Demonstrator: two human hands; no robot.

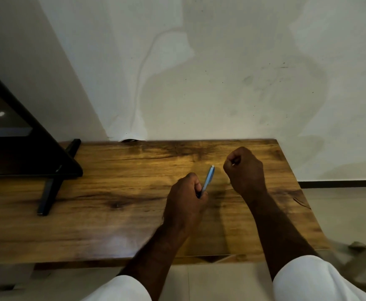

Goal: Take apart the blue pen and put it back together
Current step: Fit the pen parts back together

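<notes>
My left hand (187,196) grips the lower end of the blue pen (208,178) above the wooden table (112,187). The pen's light blue barrel slants up and to the right, with a whitish tip at its top end. A short way to the right of that tip, my right hand (244,168) is curled into a fist. A small pale bit shows between its fingers; what it is cannot be told. The pen's bottom end is hidden inside my left fist.
A black monitor (14,135) on a black stand (51,187) occupies the table's left part. A white wall rises behind the table. The table's right edge runs near my right forearm, with pale floor and a chair base (364,255) beyond.
</notes>
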